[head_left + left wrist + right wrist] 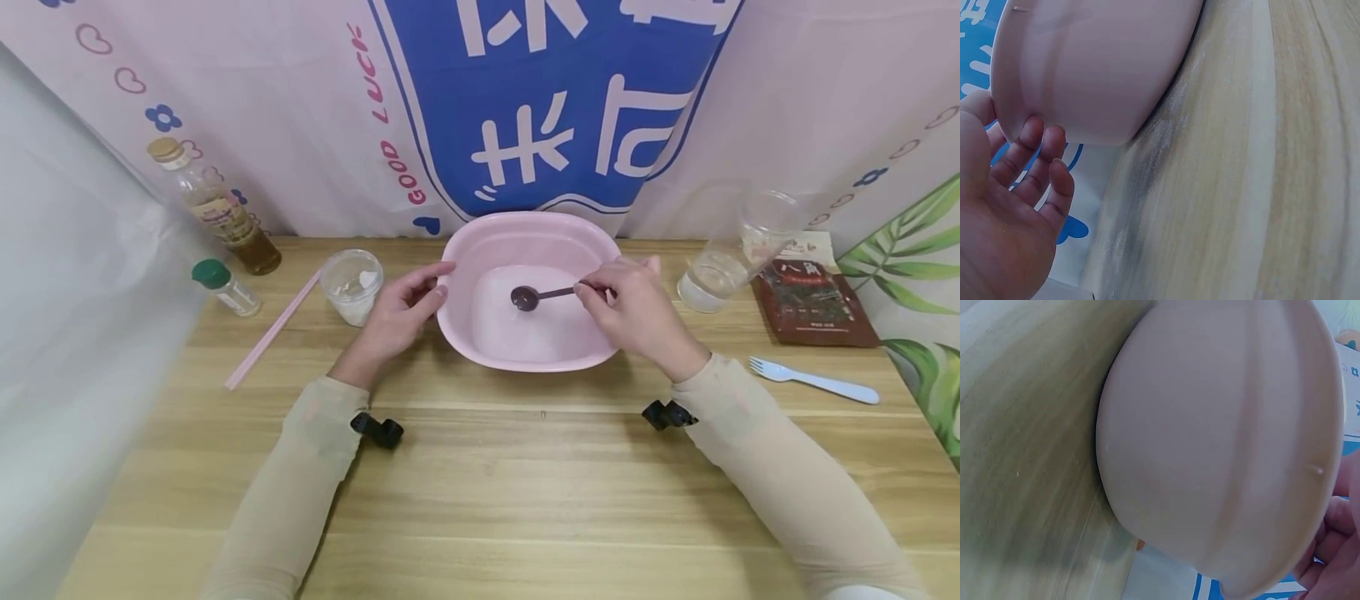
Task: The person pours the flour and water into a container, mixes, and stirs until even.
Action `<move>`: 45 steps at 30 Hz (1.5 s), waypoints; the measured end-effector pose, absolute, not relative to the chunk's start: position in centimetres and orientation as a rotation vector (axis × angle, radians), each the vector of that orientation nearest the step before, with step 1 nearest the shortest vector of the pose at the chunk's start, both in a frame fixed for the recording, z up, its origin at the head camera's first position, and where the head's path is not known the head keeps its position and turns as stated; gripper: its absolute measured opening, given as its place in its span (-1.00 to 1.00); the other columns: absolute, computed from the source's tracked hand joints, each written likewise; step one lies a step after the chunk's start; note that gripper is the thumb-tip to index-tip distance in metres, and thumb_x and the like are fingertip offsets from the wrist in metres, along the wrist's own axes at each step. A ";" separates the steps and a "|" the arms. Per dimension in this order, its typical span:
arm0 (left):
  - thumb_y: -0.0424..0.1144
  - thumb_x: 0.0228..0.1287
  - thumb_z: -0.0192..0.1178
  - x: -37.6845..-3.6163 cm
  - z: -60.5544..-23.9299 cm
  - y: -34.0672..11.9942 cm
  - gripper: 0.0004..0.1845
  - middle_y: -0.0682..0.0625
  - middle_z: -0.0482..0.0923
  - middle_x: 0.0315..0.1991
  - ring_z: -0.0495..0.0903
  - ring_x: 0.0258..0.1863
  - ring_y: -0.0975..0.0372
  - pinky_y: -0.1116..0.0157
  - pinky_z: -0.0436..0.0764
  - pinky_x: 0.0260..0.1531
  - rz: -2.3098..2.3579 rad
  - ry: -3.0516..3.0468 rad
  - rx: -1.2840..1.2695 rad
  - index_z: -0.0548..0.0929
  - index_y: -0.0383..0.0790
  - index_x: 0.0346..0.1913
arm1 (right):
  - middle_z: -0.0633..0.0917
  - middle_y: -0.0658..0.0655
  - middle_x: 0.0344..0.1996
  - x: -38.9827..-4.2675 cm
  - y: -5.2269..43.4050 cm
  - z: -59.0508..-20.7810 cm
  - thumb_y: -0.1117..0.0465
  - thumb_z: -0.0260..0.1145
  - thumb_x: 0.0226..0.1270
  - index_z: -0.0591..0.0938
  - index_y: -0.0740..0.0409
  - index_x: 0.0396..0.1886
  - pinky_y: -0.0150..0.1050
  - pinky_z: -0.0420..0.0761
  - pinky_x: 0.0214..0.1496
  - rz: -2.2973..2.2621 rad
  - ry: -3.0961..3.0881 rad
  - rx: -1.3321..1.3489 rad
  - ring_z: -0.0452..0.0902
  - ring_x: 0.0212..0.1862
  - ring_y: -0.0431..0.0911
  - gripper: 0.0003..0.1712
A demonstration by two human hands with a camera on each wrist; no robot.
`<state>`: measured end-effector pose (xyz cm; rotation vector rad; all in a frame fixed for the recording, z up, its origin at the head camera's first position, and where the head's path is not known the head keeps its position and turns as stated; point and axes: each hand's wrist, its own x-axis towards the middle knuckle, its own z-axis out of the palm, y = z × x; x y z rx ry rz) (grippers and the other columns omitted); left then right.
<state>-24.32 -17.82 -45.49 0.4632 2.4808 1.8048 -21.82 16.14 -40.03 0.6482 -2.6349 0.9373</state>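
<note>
A pink plastic basin [532, 362] stands on the wooden table, with white powdery or cloudy contents across its bottom. My left hand [397, 312] holds the basin's left rim; the left wrist view shows its fingertips [1033, 125] curled under the lip against the outer wall. Over the basin's right side, my right hand [633, 304] pinches the handle of a small dark brown measuring spoon [525, 298]. The spoon's bowl is above the middle of the basin. In the right wrist view the basin's wall [1210, 437] hides the spoon, and only part of that hand shows.
Left of the basin are a clear jar [352, 287] of white stuff, pink chopsticks [273, 329], a green-capped shaker [228, 287] and a bottle of brown liquid [225, 212]. To the right are a tall cup of clear liquid [712, 279], a dark red packet [813, 304] and a blue fork [813, 381].
</note>
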 end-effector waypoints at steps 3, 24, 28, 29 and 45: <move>-0.33 0.63 0.15 -24.3 -45.5 -17.9 -0.56 -0.22 0.59 -0.03 0.55 -0.23 0.26 0.31 0.65 -0.22 1.810 2.477 0.464 0.60 -0.28 0.46 | 0.78 0.19 -0.40 -21.9 15.9 -40.1 0.32 0.41 0.45 0.86 0.28 -0.25 -0.01 0.13 0.04 0.955 -2.650 0.646 0.54 -0.27 0.09 -0.86; -0.33 0.62 0.15 -24.4 -45.5 -17.7 -0.56 -0.22 0.59 -0.03 0.55 -0.22 0.27 0.41 0.60 -0.23 1.823 2.479 0.480 0.60 -0.28 0.46 | 0.67 0.05 -0.55 -22.0 16.1 -40.5 0.32 0.40 0.41 0.82 0.20 -0.40 0.01 0.16 0.03 0.823 -2.703 0.758 0.52 -0.31 0.01 -0.83; -0.34 0.63 0.15 -24.3 -45.5 -17.7 -0.56 -0.22 0.58 -0.04 0.55 -0.23 0.27 0.33 0.64 -0.21 1.819 2.479 0.476 0.60 -0.29 0.46 | 0.70 0.09 -0.52 -22.1 16.6 -40.2 0.31 0.40 0.41 0.84 0.23 -0.35 0.03 0.16 0.02 0.782 -2.718 0.707 0.55 -0.29 0.04 -0.85; -0.34 0.63 0.14 -24.3 -45.5 -17.7 -0.56 -0.21 0.58 -0.04 0.55 -0.23 0.27 0.32 0.64 -0.21 1.818 2.479 0.472 0.60 -0.28 0.46 | 0.70 0.09 -0.53 -22.1 16.7 -40.2 0.31 0.40 0.41 0.84 0.23 -0.35 0.03 0.16 0.01 0.771 -2.720 0.697 0.55 -0.29 0.04 -0.85; -0.32 0.63 0.15 -24.3 -45.5 -17.8 -0.57 -0.17 0.56 -0.07 0.53 -0.25 0.27 0.35 0.61 -0.22 1.816 2.477 0.449 0.61 -0.27 0.45 | 0.73 0.15 -0.45 -22.0 17.0 -40.2 0.36 0.40 0.43 0.82 0.28 -0.28 -0.03 0.30 -0.02 0.755 -2.708 0.776 0.55 -0.23 0.07 -0.89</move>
